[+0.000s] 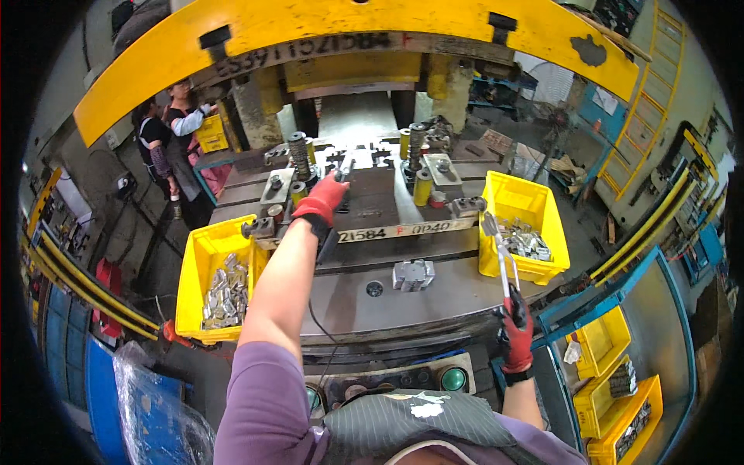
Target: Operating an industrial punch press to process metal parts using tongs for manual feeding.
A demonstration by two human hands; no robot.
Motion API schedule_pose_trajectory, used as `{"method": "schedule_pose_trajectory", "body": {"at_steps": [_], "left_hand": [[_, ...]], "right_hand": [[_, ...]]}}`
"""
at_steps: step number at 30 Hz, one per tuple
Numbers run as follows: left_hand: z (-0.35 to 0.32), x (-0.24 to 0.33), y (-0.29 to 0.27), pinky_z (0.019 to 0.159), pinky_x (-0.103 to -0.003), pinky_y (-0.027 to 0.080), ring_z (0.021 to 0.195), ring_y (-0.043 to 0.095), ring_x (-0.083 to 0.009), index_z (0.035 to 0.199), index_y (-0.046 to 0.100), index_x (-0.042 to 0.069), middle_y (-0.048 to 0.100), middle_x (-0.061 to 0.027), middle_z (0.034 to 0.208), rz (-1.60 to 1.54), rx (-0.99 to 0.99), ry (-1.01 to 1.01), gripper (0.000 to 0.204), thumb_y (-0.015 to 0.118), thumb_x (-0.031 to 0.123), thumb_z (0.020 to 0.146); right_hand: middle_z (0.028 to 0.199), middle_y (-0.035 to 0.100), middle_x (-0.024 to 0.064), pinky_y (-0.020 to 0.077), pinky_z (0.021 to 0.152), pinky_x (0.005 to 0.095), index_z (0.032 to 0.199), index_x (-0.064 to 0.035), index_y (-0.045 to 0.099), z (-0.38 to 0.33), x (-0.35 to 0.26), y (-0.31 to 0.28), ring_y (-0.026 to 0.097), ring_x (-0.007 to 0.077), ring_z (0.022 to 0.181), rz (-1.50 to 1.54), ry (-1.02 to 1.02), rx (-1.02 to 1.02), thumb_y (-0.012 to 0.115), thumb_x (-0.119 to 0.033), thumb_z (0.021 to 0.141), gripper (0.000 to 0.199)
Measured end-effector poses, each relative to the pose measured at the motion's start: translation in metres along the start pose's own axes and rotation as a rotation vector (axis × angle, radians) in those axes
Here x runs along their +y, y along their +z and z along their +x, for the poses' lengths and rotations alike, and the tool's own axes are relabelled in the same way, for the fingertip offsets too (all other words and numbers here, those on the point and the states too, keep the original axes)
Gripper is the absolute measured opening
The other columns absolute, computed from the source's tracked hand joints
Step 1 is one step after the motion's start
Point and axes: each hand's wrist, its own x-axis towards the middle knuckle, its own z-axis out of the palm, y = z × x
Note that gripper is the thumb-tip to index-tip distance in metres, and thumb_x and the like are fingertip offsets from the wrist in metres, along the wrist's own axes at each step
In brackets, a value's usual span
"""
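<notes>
My left hand (pixel 324 200), in a red glove with a dark cuff, reaches into the press die (pixel 370 198). Its fingers are closed at the lit die face; a small pale metal piece shows at their tips, but what they hold is unclear. A dark object with a cord hangs by that wrist. My right hand (pixel 518 333), also red-gloved, grips long metal tongs (pixel 508 260) by their handles. The tongs' jaws point up beside the right yellow bin (pixel 549 225), which contains several small metal parts (pixel 523 240).
Another yellow bin (pixel 190 271) of metal parts stands left. A stack of metal blocks (pixel 413 275) sits on the press bed (pixel 341 298). Guide posts (pixel 298 155) flank the die. Green buttons (pixel 453 379) lie near my body. Two people (pixel 174 136) are at far left.
</notes>
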Motion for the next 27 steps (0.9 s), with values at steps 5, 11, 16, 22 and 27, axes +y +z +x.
{"method": "schedule_pose_trajectory", "body": {"at_steps": [5, 11, 16, 22, 27], "left_hand": [[-0.032, 0.054, 0.001, 0.057, -0.026, 0.046, 0.069, 0.056, -0.0114, 0.12, 0.047, 0.009, 0.058, -0.0026, 0.084, -0.529, -0.006, 0.049, 0.038, 0.055, 0.02, 0.084], [-0.152, 0.046, -0.03, 0.043, -0.018, 0.034, 0.055, 0.045, -0.004, 0.125, 0.043, 0.012, 0.055, 0.0016, 0.078, -0.529, 0.114, 0.317, 0.039, 0.05, 0.019, 0.088], [-0.277, 0.043, -0.077, 0.044, -0.02, 0.04, 0.051, 0.048, -0.0065, 0.121, 0.044, 0.007, 0.056, -0.0023, 0.08, -0.599, 0.131, -0.222, 0.036, 0.051, 0.017, 0.088], [-0.398, -0.029, -0.118, 0.046, -0.022, 0.043, 0.051, 0.053, -0.0108, 0.12, 0.04, 0.005, 0.06, -0.0098, 0.085, -0.696, 0.543, -0.304, 0.03, 0.042, 0.015, 0.091], [-0.461, -0.071, -0.091, 0.046, -0.024, 0.046, 0.055, 0.053, -0.0097, 0.115, 0.045, 0.005, 0.057, -0.0044, 0.079, -0.636, 0.728, -0.699, 0.028, 0.049, 0.016, 0.089]], "right_hand": [[0.111, 0.055, 0.0072, 0.0385, 0.089, 0.0269, 0.121, -0.0005, 0.044, -0.017, 0.001, -0.079, 0.052, 0.014, 0.102, -0.344, -0.043, 0.241, 0.052, 0.008, 0.075, 0.048], [0.102, 0.058, 0.0099, 0.0417, 0.083, 0.0304, 0.119, -0.0023, 0.046, 0.022, 0.01, -0.085, 0.055, 0.0192, 0.095, -0.958, -0.209, 0.422, 0.057, -0.008, 0.078, 0.044], [0.104, 0.057, 0.0105, 0.0403, 0.084, 0.0294, 0.124, -0.0022, 0.042, 0.042, 0.038, -0.09, 0.054, 0.0189, 0.094, -0.821, -0.115, 0.414, 0.057, -0.008, 0.079, 0.048], [0.094, 0.054, 0.0031, 0.0398, 0.077, 0.0271, 0.119, -0.0056, 0.046, 0.036, 0.065, -0.079, 0.049, 0.0133, 0.082, -0.544, -0.142, 0.371, 0.048, -0.013, 0.087, 0.032], [0.116, 0.051, 0.0075, 0.0407, 0.088, 0.0303, 0.128, -0.0016, 0.037, 0.034, 0.083, -0.04, 0.051, 0.0156, 0.097, -0.224, -0.196, 0.201, 0.051, -0.002, 0.082, 0.048]]}}
